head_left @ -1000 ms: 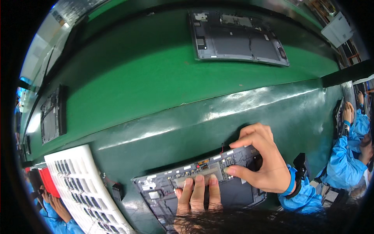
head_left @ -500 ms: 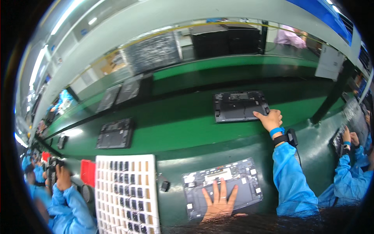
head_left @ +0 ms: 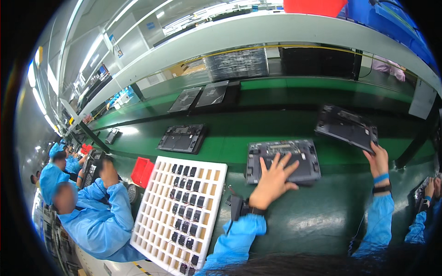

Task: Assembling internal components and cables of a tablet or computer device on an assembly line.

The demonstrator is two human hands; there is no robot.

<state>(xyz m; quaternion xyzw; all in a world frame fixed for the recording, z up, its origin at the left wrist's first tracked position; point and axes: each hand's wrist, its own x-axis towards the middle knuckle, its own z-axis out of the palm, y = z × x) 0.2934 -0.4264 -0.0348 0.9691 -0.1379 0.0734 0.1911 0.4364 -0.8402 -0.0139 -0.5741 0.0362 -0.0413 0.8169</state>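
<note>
Leftmost, a co-worker in a blue smock (head_left: 92,216), bent over another dark device, well apart from both hands. Next to that, a small red bin (head_left: 142,171) just beside a white compartment tray (head_left: 209,177), many of its cells filled with small dark parts. Farther back on the green belt (head_left: 230,147), an open dark laptop chassis (head_left: 181,138) lying flat, and beyond it two dark panels (head_left: 202,96) side by side below a long grey-white shelf (head_left: 258,37). Then the left hand (head_left: 271,177), fingers spread wide and pressed flat on a grey laptop base (head_left: 282,158), gripping nothing, only holding it down on the belt near the front edge; a dark wrist strap (head_left: 239,209) at the blue cuff. Further right, the right hand (head_left: 378,160), fingers curled round the near corner of a second dark laptop base (head_left: 346,126), lifted and tilted above the belt, clear of the grey one. Up top, a red crate (head_left: 313,5) on the shelf; at far right a pale rectangular card (head_left: 421,99) hanging, print too small to tell, and another person's blue sleeve (head_left: 416,225) at the rim.
</note>
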